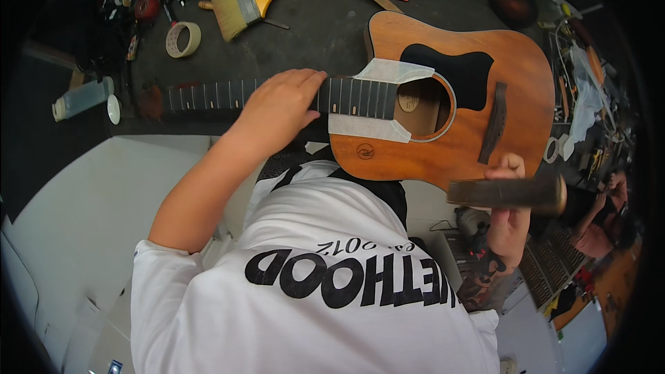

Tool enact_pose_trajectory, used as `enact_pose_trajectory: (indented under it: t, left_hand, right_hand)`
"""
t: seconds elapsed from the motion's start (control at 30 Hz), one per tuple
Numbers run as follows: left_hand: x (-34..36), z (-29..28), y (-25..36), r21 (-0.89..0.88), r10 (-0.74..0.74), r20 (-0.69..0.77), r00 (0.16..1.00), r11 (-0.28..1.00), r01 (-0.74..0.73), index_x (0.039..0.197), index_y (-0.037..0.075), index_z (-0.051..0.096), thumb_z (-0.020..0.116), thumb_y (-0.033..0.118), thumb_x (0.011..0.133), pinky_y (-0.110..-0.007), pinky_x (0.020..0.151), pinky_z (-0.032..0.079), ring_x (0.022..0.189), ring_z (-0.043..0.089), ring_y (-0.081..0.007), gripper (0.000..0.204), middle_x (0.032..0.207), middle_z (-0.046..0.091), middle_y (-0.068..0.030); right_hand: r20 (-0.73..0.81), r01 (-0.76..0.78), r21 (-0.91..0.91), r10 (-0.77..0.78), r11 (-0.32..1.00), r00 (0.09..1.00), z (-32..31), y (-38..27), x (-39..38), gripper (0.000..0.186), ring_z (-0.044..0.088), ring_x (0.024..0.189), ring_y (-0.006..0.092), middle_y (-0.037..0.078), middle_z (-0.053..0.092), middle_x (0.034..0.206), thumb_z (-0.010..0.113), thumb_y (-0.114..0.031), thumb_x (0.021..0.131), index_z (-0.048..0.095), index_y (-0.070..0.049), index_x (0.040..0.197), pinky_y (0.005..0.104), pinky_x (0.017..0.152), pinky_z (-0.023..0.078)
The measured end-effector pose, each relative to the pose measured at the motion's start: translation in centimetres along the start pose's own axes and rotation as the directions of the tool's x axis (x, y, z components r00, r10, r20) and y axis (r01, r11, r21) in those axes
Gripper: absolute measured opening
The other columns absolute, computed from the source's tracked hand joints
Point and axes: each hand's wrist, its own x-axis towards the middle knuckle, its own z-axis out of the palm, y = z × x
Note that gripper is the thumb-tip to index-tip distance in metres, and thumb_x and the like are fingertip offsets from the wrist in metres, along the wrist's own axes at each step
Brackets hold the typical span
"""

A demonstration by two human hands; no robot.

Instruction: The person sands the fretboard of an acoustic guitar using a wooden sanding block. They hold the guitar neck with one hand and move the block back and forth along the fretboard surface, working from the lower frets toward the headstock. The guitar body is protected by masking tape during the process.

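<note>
An acoustic guitar (509, 55) lies face up across the bench, its brown body at the right and its fretted neck (208, 95) running left. My left hand (282, 107) is closed over the neck, fingers toward the far edge and thumb on the near side. Pale masking tape (360, 127) covers the top on both sides of the fretboard end. By the near side of the body, my right hand (510, 225) grips a hammer (506, 194) with a thick, dark head, blurred and brass-coloured at one end. The head hides part of the fingers.
Beyond the neck lie a wide yellow-handled brush (242, 7) and a tape roll (182, 39). A clear bottle (83, 99) lies at the far left. Tools and a plastic bag (585, 90) crowd the right side. Another person's arm (597, 228) shows at the right.
</note>
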Motion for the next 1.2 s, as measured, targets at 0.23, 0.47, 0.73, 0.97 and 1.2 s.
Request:
enact_pose_trajectory:
  t: [0.23,0.47,0.73,0.97,1.2]
  left_hand:
    - [-3.7,-1.1,-5.1,0.007,-0.081,-0.077,0.994,0.997,0.082,0.135,0.007,0.061,0.084,0.009,0.075,-0.044,0.109,0.048,0.123,0.061,-0.0330,0.064,0.130,0.067,-0.0120]
    - [-7.3,-1.9,-10.3,0.097,-0.214,-0.110,0.971,0.970,0.225,0.138,0.011,0.061,0.085,0.013,0.074,-0.047,0.118,0.039,0.136,0.055,-0.0285,0.068,0.139,0.065,-0.0062]
    - [-15.0,3.8,-16.9,-0.132,-0.428,-0.614,0.663,0.884,0.449,0.153,0.005,0.046,0.069,0.025,0.098,-0.042,0.123,0.026,0.149,0.040,-0.0289,0.062,0.157,0.049,-0.0116]
    - [-14.6,10.1,-19.7,-0.267,-0.473,-0.806,0.356,0.827,0.494,0.159,0.000,0.028,0.034,0.042,0.113,-0.041,0.124,0.022,0.152,0.029,-0.0292,0.063,0.165,0.031,-0.0165]
    - [-12.3,13.2,-21.9,-0.244,-0.348,-0.924,0.159,0.856,0.455,0.158,0.003,0.029,0.031,0.048,0.112,-0.042,0.124,0.023,0.151,0.029,-0.0299,0.065,0.162,0.032,-0.0145]
  right_hand:
    - [0.353,-0.146,-0.212,0.215,0.966,0.911,0.4,0.4,9.5,0.052,0.059,0.108,0.0228,0.012,0.058,0.114,0.062,-0.036,0.103,0.053,0.004,0.135,0.0341,0.091,0.048]
    - [0.533,0.031,-0.403,0.208,0.915,0.820,4.3,0.8,15.4,0.073,0.059,0.103,0.0294,0.013,0.061,0.108,0.087,-0.007,0.073,0.059,-0.003,0.139,0.0368,0.089,0.050]
    - [0.641,0.385,-0.458,-0.003,0.801,0.768,5.4,3.2,18.2,0.067,0.058,0.093,0.0273,0.012,0.060,0.108,0.085,-0.005,0.070,0.066,-0.003,0.134,0.0362,0.079,0.050]
    - [0.686,0.461,-0.461,-0.025,0.759,0.727,6.2,3.7,18.8,0.068,0.059,0.090,0.0268,0.011,0.060,0.107,0.085,-0.003,0.065,0.068,-0.003,0.131,0.0365,0.076,0.050]
    - [0.714,0.531,-0.450,-0.068,0.718,0.697,6.8,3.4,19.2,0.064,0.060,0.091,0.0286,0.011,0.062,0.108,0.084,-0.002,0.065,0.070,-0.005,0.128,0.0389,0.076,0.050]
